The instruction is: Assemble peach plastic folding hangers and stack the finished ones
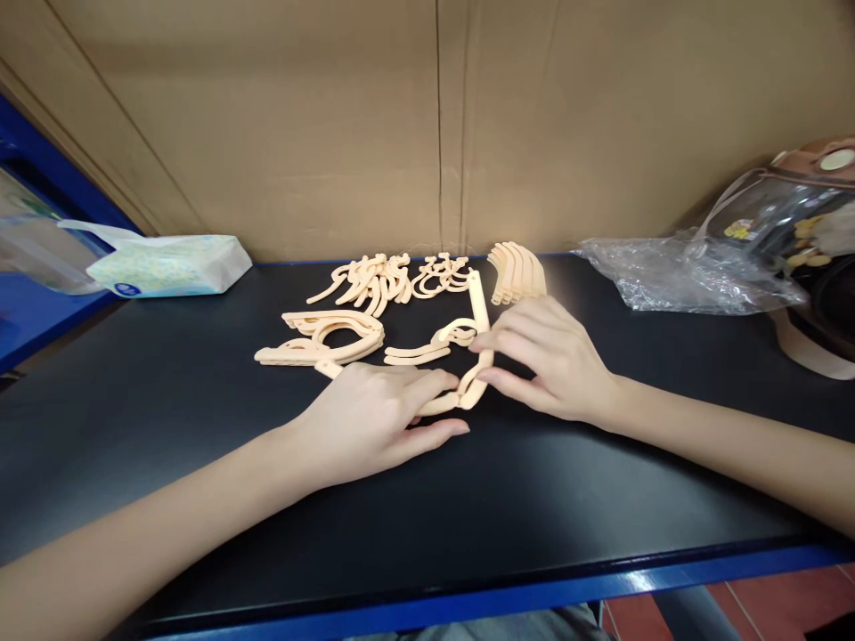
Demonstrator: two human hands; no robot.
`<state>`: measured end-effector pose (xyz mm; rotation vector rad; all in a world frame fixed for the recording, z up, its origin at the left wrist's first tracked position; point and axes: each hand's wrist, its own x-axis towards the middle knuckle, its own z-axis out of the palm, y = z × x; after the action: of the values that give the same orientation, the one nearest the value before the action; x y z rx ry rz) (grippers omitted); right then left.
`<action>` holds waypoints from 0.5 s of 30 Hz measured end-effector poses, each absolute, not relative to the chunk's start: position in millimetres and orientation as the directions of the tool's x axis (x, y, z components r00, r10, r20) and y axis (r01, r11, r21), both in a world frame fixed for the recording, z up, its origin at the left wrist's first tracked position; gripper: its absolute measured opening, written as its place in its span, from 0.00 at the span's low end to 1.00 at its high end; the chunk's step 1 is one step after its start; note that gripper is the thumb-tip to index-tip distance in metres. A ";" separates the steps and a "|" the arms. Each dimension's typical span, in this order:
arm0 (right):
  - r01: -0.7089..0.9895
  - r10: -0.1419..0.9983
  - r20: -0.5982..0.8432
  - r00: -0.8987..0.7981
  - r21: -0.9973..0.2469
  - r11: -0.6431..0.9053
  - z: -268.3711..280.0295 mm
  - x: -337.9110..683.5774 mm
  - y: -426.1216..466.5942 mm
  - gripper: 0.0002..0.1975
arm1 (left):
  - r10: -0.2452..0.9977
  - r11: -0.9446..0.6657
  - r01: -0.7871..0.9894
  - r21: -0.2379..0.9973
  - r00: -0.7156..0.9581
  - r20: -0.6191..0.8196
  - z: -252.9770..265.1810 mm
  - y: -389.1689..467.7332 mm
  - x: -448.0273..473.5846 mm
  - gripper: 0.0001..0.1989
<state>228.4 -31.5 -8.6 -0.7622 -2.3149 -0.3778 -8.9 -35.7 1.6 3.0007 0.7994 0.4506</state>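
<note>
Low over the black table, both hands hold one beige plastic folding hanger [476,385]. My left hand [384,405] lies over its left arm, fingers closed on it near the joint, with that arm's end poking out behind the knuckles. My right hand [551,356] pinches the other arm, which points away from me. Just behind the hands are two curved hanger arms [418,356] and a small group of hook-shaped pieces [458,331]. Left of these, a stack of folded hangers [321,338] lies flat. The palms hide part of the held hanger.
At the back lie a pile of curved pieces [374,280], several hooks [442,276] and a row of hanger arms [517,271]. A tissue pack [170,265] is at left. Crumpled clear plastic [688,276] and a transparent bag [802,223] sit at right. Cardboard [321,125] walls the back.
</note>
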 end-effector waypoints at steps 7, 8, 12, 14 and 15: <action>0.766 0.703 0.598 -0.385 -0.217 0.605 -13.7 229.3 -23.1 0.03 | 0.386 -0.894 0.434 -0.112 0.872 0.302 3.4 -32.1 -8.2 0.13; 0.778 0.722 0.584 -0.371 -0.229 0.585 -14.9 229.8 -21.7 0.02 | 0.385 -0.891 0.437 -0.121 0.870 0.308 3.5 -30.8 -8.3 0.13; 0.823 0.753 0.559 -0.348 -0.204 0.531 -18.9 232.1 -17.7 0.08 | 0.402 -0.879 0.464 -0.107 0.844 0.355 2.8 -25.9 -9.0 0.12; 0.839 0.749 0.557 -0.359 -0.159 0.521 -20.3 233.1 -16.3 0.10 | 0.415 -0.878 0.472 -0.078 0.831 0.370 1.9 -23.9 -9.0 0.12; 0.847 0.742 0.560 -0.367 -0.128 0.516 -21.0 233.6 -15.6 0.11 | 0.417 -0.880 0.470 -0.061 0.829 0.373 1.3 -22.9 -8.8 0.12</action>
<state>233.6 -15.6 -21.0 -1.2914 -2.1955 -0.2428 -8.8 -22.9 1.3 3.1477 0.7684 0.5848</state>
